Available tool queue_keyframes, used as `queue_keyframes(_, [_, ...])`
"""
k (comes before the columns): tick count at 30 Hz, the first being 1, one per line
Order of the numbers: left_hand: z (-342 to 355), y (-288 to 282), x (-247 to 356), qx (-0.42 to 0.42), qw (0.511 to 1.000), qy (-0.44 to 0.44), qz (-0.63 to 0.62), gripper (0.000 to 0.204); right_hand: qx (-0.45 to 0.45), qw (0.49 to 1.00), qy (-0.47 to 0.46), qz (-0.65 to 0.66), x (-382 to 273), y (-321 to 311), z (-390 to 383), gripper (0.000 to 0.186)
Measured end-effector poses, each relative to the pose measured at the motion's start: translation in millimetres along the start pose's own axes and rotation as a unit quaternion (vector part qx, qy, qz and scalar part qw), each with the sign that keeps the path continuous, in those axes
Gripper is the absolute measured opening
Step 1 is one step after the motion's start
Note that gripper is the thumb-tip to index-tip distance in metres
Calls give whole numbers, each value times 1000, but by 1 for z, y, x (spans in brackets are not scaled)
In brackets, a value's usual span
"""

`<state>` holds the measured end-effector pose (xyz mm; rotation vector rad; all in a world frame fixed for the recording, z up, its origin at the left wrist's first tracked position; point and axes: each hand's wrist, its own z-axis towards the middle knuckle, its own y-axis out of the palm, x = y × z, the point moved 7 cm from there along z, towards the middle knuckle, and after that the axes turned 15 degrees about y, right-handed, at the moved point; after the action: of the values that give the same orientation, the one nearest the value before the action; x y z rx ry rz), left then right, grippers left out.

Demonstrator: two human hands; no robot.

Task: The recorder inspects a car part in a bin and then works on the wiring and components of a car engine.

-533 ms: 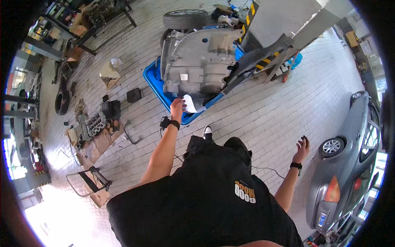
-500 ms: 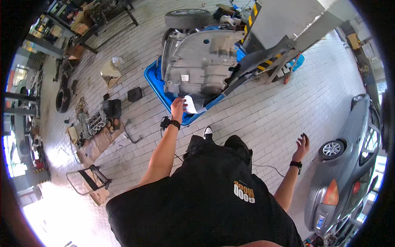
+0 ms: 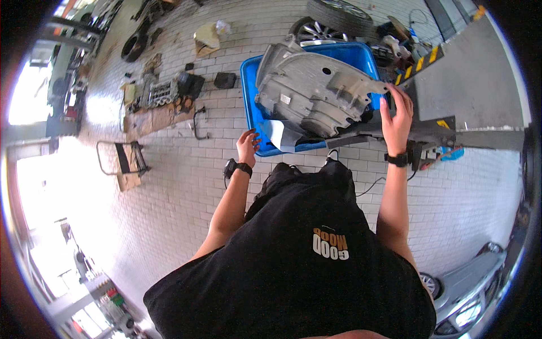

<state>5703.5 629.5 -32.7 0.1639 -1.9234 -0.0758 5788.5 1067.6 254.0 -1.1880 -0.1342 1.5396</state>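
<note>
Now both hands flank the load: the left hand (image 3: 247, 147) lies at the near left corner of the blue tub (image 3: 248, 99), its fingers loosely bent toward the rim, though whether they grip it cannot be told; the right hand (image 3: 399, 121) stands at the right end of the grey moulded panel (image 3: 305, 79), fingers extended and thumb parted, apparently grasping nothing, with contact at the fingertips uncertain. Half a second earlier the right hand hung well apart, near the car, and the left hand was against the curled white sheet (image 3: 275, 133); the view has also swung, bringing the tub nearer its middle. The shift suggests that the load can now be handled from two sides rather than one. The panel rests tilted in the tub, overlapping its rim at the right; the sheet lies at the tub's near edge, just beside the left hand, and a long dark trim strip (image 3: 361, 139) extends rightward below the panel. Farther out are a tyre (image 3: 347, 20) beyond the tub, a yellow-and-black striped edge (image 3: 420, 65) to the right, an engine part (image 3: 162, 93) by flattened cardboard (image 3: 155, 122) on the left, and the grey car (image 3: 468, 277) at lower right.
</note>
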Motion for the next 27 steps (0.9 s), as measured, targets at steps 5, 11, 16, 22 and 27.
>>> queue_keyframes(5, [-32,34,8,49,997,14,-60,25,-55,991,-79,-91,11,48,50,34])
queue_keyframes(11, [-47,25,-12,116,988,-39,-91,24,-110,982,-92,-121,30,87,53,18])
queue_keyframes(16, [-21,6,-3,137,985,-4,-102,24,-142,980,-95,-108,11,75,44,15])
queue_keyframes(22, [6,19,39,114,987,55,-96,24,-201,967,-125,-94,-25,56,15,19])
queue_keyframes(27, [8,42,60,42,989,60,-125,28,-229,964,-116,-73,-39,49,-23,23])
